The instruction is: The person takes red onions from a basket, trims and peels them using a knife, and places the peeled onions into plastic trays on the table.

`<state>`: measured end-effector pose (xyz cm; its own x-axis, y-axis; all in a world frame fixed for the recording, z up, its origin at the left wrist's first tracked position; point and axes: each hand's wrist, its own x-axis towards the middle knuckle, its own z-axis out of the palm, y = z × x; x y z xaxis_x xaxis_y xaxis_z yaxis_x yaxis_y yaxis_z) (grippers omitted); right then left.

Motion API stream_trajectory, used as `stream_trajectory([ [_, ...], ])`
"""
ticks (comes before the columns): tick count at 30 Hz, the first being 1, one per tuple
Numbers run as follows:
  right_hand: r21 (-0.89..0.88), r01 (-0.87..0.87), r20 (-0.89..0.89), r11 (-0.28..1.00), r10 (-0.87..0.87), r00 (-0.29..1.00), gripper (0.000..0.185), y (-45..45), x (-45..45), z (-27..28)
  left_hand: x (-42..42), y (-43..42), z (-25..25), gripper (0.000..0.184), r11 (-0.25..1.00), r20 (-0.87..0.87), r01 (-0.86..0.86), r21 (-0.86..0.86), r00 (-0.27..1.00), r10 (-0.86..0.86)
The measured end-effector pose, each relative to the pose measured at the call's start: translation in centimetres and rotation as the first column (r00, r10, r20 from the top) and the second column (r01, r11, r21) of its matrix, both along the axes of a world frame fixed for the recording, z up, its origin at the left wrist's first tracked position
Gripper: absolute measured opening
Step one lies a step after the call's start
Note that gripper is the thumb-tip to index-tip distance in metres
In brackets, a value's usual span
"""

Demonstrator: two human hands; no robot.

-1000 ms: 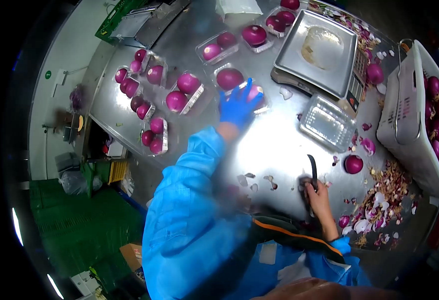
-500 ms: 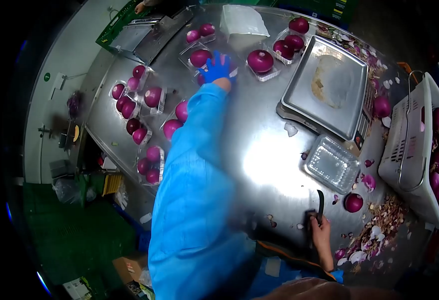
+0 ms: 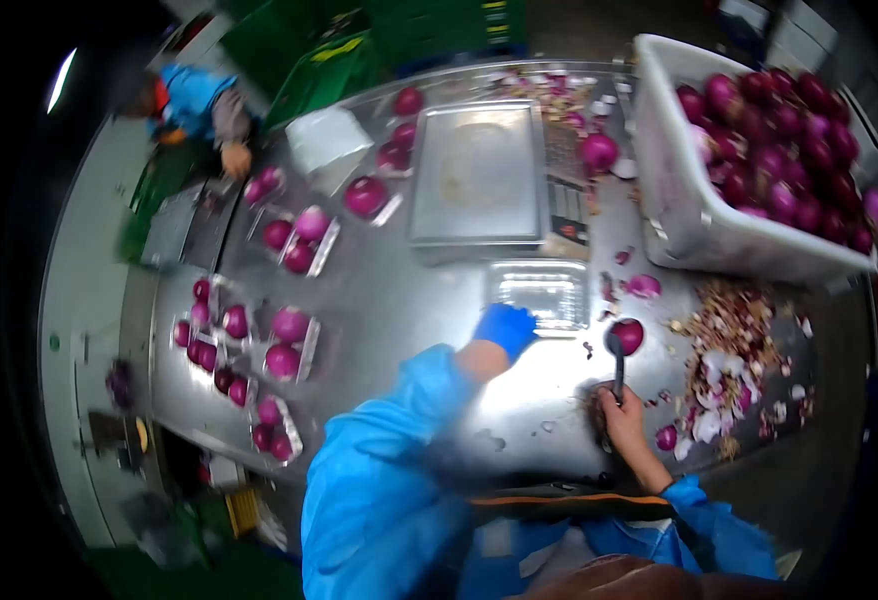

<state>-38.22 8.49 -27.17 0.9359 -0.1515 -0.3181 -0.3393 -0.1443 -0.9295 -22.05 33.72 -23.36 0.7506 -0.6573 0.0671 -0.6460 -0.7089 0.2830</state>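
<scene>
My left hand (image 3: 507,328), in a blue glove, is over the near left corner of a clear plastic tray (image 3: 557,285); blur hides how its fingers are set and whether it touches the tray. Bare, my right hand (image 3: 623,420) is closed round a small knife (image 3: 617,368) with a dark curved blade pointing away from me. Just beyond the blade tip lies a red onion (image 3: 628,334), which the tip partly overlaps in view. A flat steel scale (image 3: 477,180) stands behind the clear tray.
A white crate (image 3: 674,215) heaped with red onions stands at the right, beside a pile of onion skins (image 3: 724,345). Several trays with onions, one of them this tray (image 3: 321,250), occupy the table's left. Another person's hand (image 3: 236,160) is near the far left edge.
My left hand has come back from the onion trays to the clear tray. The knife stays in my right hand. My view has turned right, and a co-worker now shows more at far left.
</scene>
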Motion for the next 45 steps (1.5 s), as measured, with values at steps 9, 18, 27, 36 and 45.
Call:
stream_trajectory([
  [9, 0.150, 0.040, -0.041, 0.988, -0.034, 0.999, 0.017, -3.2, -2.8, 2.9, -0.6, -2.6, 6.6, 0.012, 0.986, 0.038, -0.050, 0.159, 0.998, 0.044],
  [18, 0.365, 0.465, -0.063, 0.806, -0.478, 0.876, 0.013, -10.5, -1.8, 5.0, -9.2, -13.8, 8.8, 0.025, 0.941, -0.199, 0.275, 0.197, 0.951, -0.236],
  [27, 0.356, 0.475, 0.017, 0.805, -0.513, 0.858, 0.007, -18.4, -2.3, 3.1, -0.5, -27.0, 15.0, 0.042, 0.792, 0.128, 0.365, -0.488, 0.928, -0.349],
  [36, 0.379, 0.393, 0.052, 0.838, -0.444, 0.895, 0.008, -25.8, -2.7, 3.1, 22.7, -54.3, 23.3, 0.105, 0.650, -0.155, -0.033, -0.759, 0.979, -0.131],
  [45, 0.241, 0.442, 0.112, 0.864, -0.478, 0.871, 0.009, -30.8, -4.8, 1.0, 23.3, -62.2, 25.6, 0.113, 0.801, -0.067, -0.402, -0.443, 0.906, 0.418],
])
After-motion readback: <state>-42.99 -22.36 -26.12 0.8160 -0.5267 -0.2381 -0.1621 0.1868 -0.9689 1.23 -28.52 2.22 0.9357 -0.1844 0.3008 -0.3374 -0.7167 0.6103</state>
